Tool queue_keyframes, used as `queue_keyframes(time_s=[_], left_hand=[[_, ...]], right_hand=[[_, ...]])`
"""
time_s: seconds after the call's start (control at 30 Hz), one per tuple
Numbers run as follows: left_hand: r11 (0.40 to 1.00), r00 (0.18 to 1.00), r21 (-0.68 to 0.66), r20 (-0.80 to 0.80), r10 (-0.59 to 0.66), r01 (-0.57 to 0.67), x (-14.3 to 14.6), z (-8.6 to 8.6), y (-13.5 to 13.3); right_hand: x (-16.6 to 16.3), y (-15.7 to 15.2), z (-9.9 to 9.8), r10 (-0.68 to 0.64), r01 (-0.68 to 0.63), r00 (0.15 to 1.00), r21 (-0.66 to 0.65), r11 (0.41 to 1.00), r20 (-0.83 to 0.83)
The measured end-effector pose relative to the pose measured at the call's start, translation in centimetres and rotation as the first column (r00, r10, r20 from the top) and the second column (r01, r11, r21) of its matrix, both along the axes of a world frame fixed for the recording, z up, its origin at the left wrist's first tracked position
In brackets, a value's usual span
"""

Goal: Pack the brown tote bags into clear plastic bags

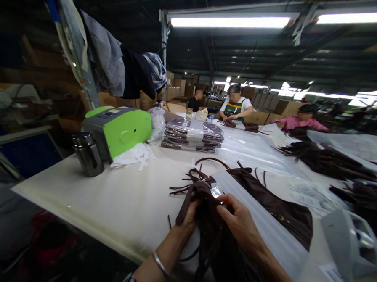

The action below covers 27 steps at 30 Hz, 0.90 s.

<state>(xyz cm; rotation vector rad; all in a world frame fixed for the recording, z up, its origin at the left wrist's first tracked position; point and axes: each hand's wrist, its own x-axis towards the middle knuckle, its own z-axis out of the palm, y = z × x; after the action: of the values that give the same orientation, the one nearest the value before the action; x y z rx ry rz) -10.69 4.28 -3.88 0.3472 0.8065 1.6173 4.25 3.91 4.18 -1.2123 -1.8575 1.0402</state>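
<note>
A dark brown leather-like bag [212, 236] with thin straps and fringe is held up between my hands at the table's near edge. My left hand [190, 216] is closed round its upper left side, the fingers partly hidden by the material. At the upper right edge, my right hand [235, 214] pinches the bag between thumb and fingers. A small shiny silvery piece [215, 191] shows just beyond my right fingertips. Beside it a second brown bag [280, 210] lies flat, partly against a white wrapping sheet [251, 201]. A curved brown handle [210, 159] arches behind my hands.
On the white table [116, 203] stand a steel thermos [88, 154] and a green-and-grey machine [124, 129], with white gloves [134, 156] beside them. Plastic-wrapped brown goods [191, 134] are stacked behind. More brown bags [331, 161] and a grey dispenser [352, 242] are rightward. Co-workers [235, 105] sit beyond.
</note>
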Motion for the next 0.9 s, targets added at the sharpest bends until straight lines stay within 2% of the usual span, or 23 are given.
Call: queue_keyframes(time_s=[0.17,0.2,0.27,0.33,0.4,0.5,0.53,0.63,0.7,0.83,0.9], left_hand=[[1.000,0.999,-0.013,-0.034,-0.014,0.014,-0.3,0.8,-0.2],[1.000,0.997,-0.013,-0.081,-0.008,0.007,-0.5,0.9,-0.4],[0.999,0.955,0.019,-0.293,0.039,-0.035,-1.0,1.2,-0.6],[0.993,0.846,0.072,-0.519,0.118,-0.095,-1.9,1.4,-0.5],[0.988,0.655,0.072,-0.742,0.142,-0.133,-3.4,1.7,0.0],[0.984,0.368,-0.037,-0.929,0.030,-0.172,-5.9,2.1,1.1],[0.980,0.311,-0.069,-0.950,-0.008,-0.188,-6.8,2.2,1.5],[0.968,0.300,-0.145,-0.951,-0.078,-0.207,-9.4,2.2,2.3],[0.963,0.301,-0.205,-0.942,-0.146,-0.174,-10.7,2.1,2.2],[0.954,0.320,-0.297,-0.907,-0.272,-0.032,-11.5,1.4,-0.2],[0.961,0.400,-0.248,-0.874,-0.277,0.123,-10.9,1.0,-2.2]], right_hand=[[-0.2,0.1,-0.4,-0.031,0.030,0.999,0.045,0.999,0.025],[-0.4,0.2,-0.5,-0.037,0.036,0.999,0.043,0.998,0.027],[-1.1,0.0,-0.8,-0.047,0.046,0.998,0.040,0.998,0.039],[-2.0,-0.3,-1.2,-0.049,0.045,0.995,0.053,0.998,0.083],[-3.3,-0.7,-1.7,-0.039,0.026,0.988,0.091,0.996,0.147],[-5.7,-1.0,-2.6,-0.021,-0.010,0.975,0.135,0.991,0.222],[-6.6,-0.9,-2.9,-0.019,-0.014,0.972,0.139,0.990,0.234],[-9.0,-0.3,-3.4,-0.025,-0.014,0.964,0.146,0.989,0.263],[-10.0,0.1,-3.5,-0.024,-0.025,0.959,0.167,0.986,0.284],[-10.9,0.4,-3.1,0.006,-0.064,0.950,0.177,0.982,0.311],[-11.1,0.2,-3.0,0.008,-0.062,0.951,0.165,0.984,0.310]])
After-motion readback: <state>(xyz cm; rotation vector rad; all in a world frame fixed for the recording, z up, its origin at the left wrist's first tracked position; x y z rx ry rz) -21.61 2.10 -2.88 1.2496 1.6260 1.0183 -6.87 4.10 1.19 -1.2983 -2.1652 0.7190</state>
